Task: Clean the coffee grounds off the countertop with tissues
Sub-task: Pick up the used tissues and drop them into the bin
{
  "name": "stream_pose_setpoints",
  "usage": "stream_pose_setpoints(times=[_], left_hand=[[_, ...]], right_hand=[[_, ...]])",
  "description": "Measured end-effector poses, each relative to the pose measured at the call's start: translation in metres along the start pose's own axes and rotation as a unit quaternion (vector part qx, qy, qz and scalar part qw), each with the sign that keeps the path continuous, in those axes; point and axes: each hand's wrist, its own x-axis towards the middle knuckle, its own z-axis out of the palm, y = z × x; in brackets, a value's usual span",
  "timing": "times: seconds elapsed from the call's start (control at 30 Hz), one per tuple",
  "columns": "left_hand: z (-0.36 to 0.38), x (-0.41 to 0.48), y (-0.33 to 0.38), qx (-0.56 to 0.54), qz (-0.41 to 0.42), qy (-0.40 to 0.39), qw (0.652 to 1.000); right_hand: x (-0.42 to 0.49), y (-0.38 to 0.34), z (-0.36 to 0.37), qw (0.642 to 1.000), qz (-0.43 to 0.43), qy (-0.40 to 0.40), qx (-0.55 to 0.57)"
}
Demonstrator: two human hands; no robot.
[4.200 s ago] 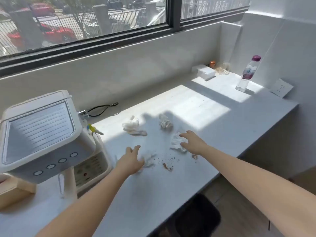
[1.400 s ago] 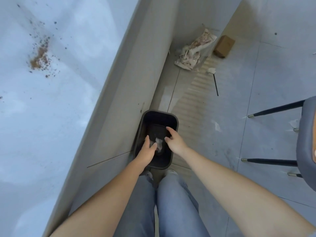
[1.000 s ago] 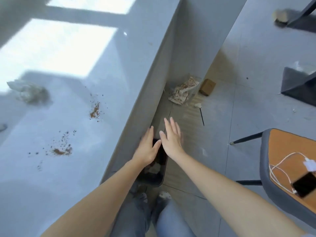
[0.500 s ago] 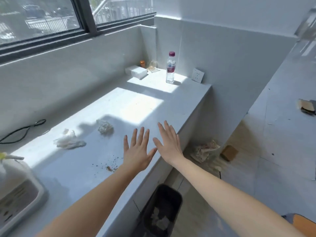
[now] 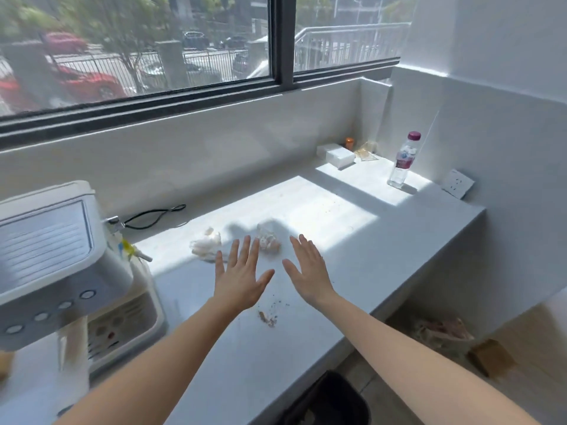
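Brown coffee grounds (image 5: 267, 318) lie scattered on the white countertop (image 5: 383, 240), just below and between my hands. My left hand (image 5: 239, 277) and my right hand (image 5: 308, 271) hover above the counter, palms down, fingers spread, holding nothing. Two crumpled white tissues rest beyond my fingertips: one tissue (image 5: 206, 246) to the left, the other tissue (image 5: 269, 239) right past my fingers in the shadow.
A white coffee machine (image 5: 52, 259) stands at the left with a black cable (image 5: 156, 213) behind it. A water bottle (image 5: 402, 161), a white box (image 5: 339, 156) and a wall socket (image 5: 457, 187) sit far right. A black bin (image 5: 329, 401) stands on the floor below the counter edge.
My hands dropped tissues into the black bin on the floor, then rose empty above the counter. My view swung from the floor up to the countertop and window.
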Motion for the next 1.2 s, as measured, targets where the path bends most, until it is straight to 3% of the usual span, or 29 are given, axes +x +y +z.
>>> stream_pose_setpoints(times=[0.37,0.7,0.9,1.0,1.07,1.2], left_hand=[[0.029,0.042,-0.067,-0.065,-0.075,-0.061,0.993],[0.063,0.093,-0.128,-0.099,-0.143,-0.043,0.984],[0.071,0.125,-0.145,-0.192,-0.117,0.056,0.973],[0.079,0.131,-0.149,-0.214,-0.136,0.009,0.967],[0.087,0.127,-0.147,-0.204,-0.149,-0.019,0.967],[0.096,0.114,-0.141,-0.133,-0.131,0.006,0.982]], right_hand=[[0.071,0.012,0.034,0.998,0.025,-0.062,0.002],[0.139,0.019,0.075,0.991,0.053,-0.095,-0.081],[0.164,0.025,0.091,0.987,0.031,-0.089,-0.128],[0.165,0.028,0.100,0.983,-0.004,-0.084,-0.162],[0.163,0.029,0.105,0.985,-0.009,-0.076,-0.156],[0.162,0.027,0.107,0.988,-0.004,-0.062,-0.139]])
